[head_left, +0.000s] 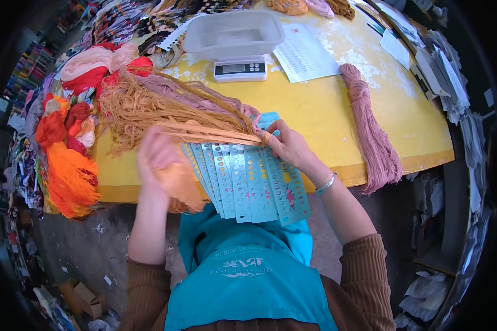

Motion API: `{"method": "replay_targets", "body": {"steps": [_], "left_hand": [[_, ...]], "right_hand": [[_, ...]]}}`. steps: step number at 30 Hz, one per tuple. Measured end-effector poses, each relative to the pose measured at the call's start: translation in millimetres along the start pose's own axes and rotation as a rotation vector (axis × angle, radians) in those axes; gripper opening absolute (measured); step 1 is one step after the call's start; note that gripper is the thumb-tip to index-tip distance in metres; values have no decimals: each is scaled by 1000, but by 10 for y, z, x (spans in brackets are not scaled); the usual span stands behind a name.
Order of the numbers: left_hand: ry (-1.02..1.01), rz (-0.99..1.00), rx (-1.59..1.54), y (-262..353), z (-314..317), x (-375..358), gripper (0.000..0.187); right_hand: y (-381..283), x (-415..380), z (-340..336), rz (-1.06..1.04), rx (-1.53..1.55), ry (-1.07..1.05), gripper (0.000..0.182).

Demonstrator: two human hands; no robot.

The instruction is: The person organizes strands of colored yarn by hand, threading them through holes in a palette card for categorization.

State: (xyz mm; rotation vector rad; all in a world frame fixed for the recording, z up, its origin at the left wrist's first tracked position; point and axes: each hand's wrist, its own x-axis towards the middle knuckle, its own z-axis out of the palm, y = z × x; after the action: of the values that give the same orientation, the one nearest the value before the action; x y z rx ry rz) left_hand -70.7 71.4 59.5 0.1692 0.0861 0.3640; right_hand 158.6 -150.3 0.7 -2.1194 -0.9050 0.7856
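Observation:
My left hand [156,154], somewhat blurred, is closed round a peach thread skein [179,185] whose loose end hangs down over the table's front edge. Peach strands [221,135] run level from near this hand to my right hand [290,144]. There my right thumb and fingers pinch the gathered strands at the top of the fanned turquoise punched cards [243,182]. The cards overlap and stick out past the table edge above my apron. Behind the strands lies a heap of tan thread [143,105], with mauve thread [204,96] partly under it.
A kitchen scale [240,70] carries a clear plastic tub [234,33]. Beside it lies a printed sheet [306,52]. A mauve skein [370,129] rests on the yellow table [425,132] at right. Orange thread [69,176] and red thread [85,80] pile up at left.

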Motion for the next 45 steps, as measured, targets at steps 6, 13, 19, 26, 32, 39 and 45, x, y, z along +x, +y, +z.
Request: {"method": "replay_targets", "body": {"steps": [6, 13, 19, 26, 32, 39, 45], "left_hand": [[11, 233, 171, 242, -105, -255, 22], [152, 103, 1718, -533, -329, 62, 22], [176, 276, 2137, -750, -879, 314, 17], [106, -56, 2083, -820, -413, 278, 12], [1, 27, 2124, -817, -550, 394, 11], [136, -103, 1887, -444, -315, 194, 17], [333, -48, 1536, 154, -244, -98, 10]], "right_hand": [[-93, -77, 14, -13, -98, 25, 30], [-91, -183, 95, -316, -143, 151, 17], [25, -84, 228, -473, -320, 280, 13], [155, -56, 97, -150, 665, 9, 3], [250, -23, 186, -252, 632, 135, 4], [47, -121, 211, -388, -211, 246, 21], [-55, -161, 235, -406, -267, 317, 30]]}}
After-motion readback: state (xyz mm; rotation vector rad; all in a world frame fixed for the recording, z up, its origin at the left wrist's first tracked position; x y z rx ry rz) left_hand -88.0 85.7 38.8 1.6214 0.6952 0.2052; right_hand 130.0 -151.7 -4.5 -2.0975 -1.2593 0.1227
